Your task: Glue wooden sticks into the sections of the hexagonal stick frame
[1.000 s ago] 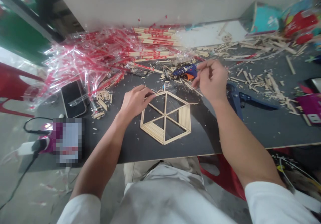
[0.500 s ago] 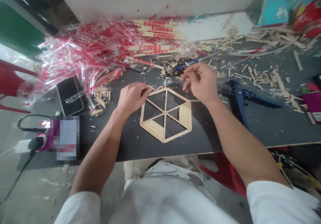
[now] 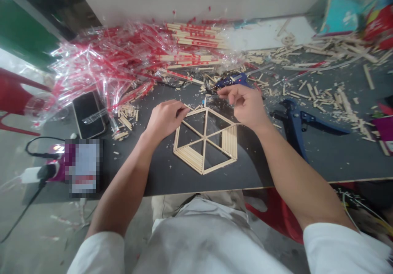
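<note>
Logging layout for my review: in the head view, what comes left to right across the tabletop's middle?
Black phone, left hand, hexagonal stick frame, right hand, dark blue tool, purple item at the right edge.

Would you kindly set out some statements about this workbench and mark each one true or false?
1. The left hand is at the upper-left of the hexagonal stick frame. True.
2. The right hand holds the blue lever tool. False: the tool lies to the right of that hand.
3. The frame's right section is partly filled with sticks. True.
4. The black-screened phone lies right of the frame. False: it lies to its left.
</note>
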The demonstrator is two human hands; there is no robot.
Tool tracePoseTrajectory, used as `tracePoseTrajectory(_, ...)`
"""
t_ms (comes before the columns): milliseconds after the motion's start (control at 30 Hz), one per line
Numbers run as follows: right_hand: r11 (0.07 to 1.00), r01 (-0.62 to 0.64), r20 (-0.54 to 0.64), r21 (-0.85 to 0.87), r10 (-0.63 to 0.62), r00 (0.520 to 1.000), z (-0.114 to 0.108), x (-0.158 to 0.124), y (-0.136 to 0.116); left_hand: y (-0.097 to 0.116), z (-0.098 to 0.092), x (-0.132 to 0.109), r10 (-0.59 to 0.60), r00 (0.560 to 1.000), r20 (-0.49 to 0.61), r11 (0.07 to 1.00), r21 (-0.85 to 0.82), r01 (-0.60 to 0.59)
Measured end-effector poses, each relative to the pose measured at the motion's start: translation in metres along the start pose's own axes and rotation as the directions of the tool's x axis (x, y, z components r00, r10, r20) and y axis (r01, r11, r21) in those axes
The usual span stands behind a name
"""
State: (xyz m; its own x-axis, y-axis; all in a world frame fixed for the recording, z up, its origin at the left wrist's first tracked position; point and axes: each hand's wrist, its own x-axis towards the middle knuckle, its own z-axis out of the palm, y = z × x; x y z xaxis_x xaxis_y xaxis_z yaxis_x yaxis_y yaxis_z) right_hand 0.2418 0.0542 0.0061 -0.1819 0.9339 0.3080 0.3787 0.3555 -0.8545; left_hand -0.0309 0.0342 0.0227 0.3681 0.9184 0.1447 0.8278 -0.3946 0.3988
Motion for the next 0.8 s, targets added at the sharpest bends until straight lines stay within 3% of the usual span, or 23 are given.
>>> tracePoseTrajectory(200, 0.955, 0.175, -0.111, -0.239, -0.206, 0.972, -0.004, 0.002, 0.002, 0.003, -0.004, 0.000, -0.009, 0.999, 0.038, 1.000, -0.006, 0.009)
tracePoseTrajectory(367, 0.942, 0.162, -0.257, -0.295, -0.242, 0.936, -0.001, 0.006, 0.022, 0.007, -0.009, -0.001, -0.003, 0.994, 0.107, 1.000, -0.010, 0.005)
tracePoseTrajectory(533, 0.946, 0.114, -0.300, -0.304, -0.209, 0.931, -0.008, 0.011, 0.037, 0.006, -0.010, -0.001, -0.009, 0.990, 0.142, 1.000, -0.003, 0.010)
tracePoseTrajectory(800, 0.975, 0.005, -0.323, -0.223, -0.079, 0.943, -0.014, 0.010, 0.022, -0.002, -0.010, 0.000, 0.041, 0.991, 0.129, 0.999, -0.036, -0.037)
